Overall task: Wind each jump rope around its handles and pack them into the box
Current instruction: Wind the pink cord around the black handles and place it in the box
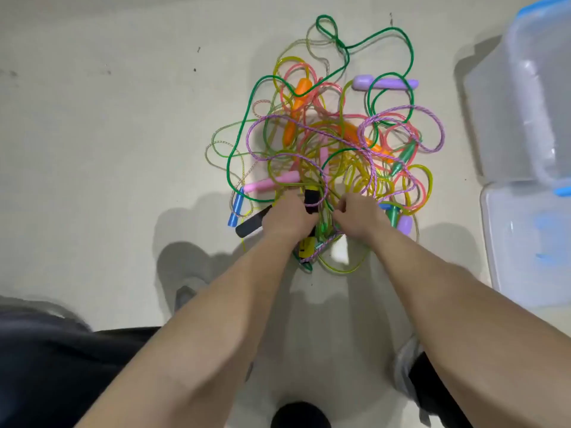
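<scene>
Black handle [250,225] under left hand [287,217], box [525,118] cropped

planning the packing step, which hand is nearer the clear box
Right. The right hand pinches the rope pile at its near edge, on the side toward the clear box. The left hand, gripping a black handle, sits further left.

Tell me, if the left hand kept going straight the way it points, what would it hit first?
Most likely the pink handle, lying crosswise just past the fingertips of the left hand in the tangle. The black handle sits beside those fingers and may already be touched; depth is unclear.
</scene>
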Demonstrator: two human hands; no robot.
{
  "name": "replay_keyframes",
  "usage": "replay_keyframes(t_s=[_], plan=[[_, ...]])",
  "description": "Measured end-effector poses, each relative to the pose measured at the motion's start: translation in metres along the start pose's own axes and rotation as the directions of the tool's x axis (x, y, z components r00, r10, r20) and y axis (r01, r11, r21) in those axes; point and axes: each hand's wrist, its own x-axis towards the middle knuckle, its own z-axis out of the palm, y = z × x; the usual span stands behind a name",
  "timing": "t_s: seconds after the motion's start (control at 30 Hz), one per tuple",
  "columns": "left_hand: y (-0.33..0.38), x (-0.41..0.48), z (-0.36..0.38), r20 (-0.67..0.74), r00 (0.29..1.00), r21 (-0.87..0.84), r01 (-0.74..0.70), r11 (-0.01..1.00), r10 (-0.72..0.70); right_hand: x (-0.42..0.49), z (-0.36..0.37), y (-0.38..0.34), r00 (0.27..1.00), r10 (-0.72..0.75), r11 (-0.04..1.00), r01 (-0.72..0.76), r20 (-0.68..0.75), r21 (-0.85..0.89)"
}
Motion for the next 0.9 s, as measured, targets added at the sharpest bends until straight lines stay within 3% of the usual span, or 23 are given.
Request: replay_keyframes(t_s=[0.17, 0.33, 0.4, 0.5, 0.57, 0.67, 0.7, 0.9], plan=[[-0.005, -0.01, 0.013, 0.036, 0.999, 0.013, 0.037, 0.999, -0.038, -0.019, 0.0, 0.004, 1.0, 0.01, 0.999, -0.011, 0.018, 0.044], [-0.012, -0.037, -0.006, 0.097, 0.992, -0.241, 0.103, 0.965, -0.082, -0.051, -0.008, 0.003, 0.999, 0.026, 0.99, -0.029, 0.024, 0.141], [-0.017, -0.051, -0.011, 0.147, 0.982, -0.454, 0.177, 0.873, -0.123, -0.065, -0.007, -0.006, 0.997, -0.039, 0.985, 0.028, 0.061, 0.168], [-0.026, -0.076, -0.014, 0.253, 0.952, -0.743, 0.305, 0.595, -0.172, -0.089, 0.005, -0.026, 0.977, -0.161, 0.981, 0.142, 0.142, 0.134], [-0.039, -0.087, -0.012, 0.284, 0.945, -0.815, 0.328, 0.477, -0.164, -0.102, 0.018, -0.036, 0.965, -0.204, 0.979, 0.205, 0.167, 0.01], [-0.058, -0.095, -0.006, 0.228, 0.958, -0.882, 0.278, 0.38, -0.172, -0.111, 0.032, -0.037, 0.974, -0.193, 0.949, 0.216, 0.12, -0.231], [-0.064, -0.096, -0.006, 0.201, 0.964, -0.894, 0.253, 0.369, -0.175, -0.111, 0.035, -0.034, 0.98, -0.172, 0.947, 0.193, 0.101, -0.257], [-0.083, -0.081, -0.011, 0.052, 0.991, -0.814, 0.113, 0.57, -0.122, -0.114, 0.045, -0.009, 0.999, -0.021, 0.99, 0.026, 0.036, -0.141]])
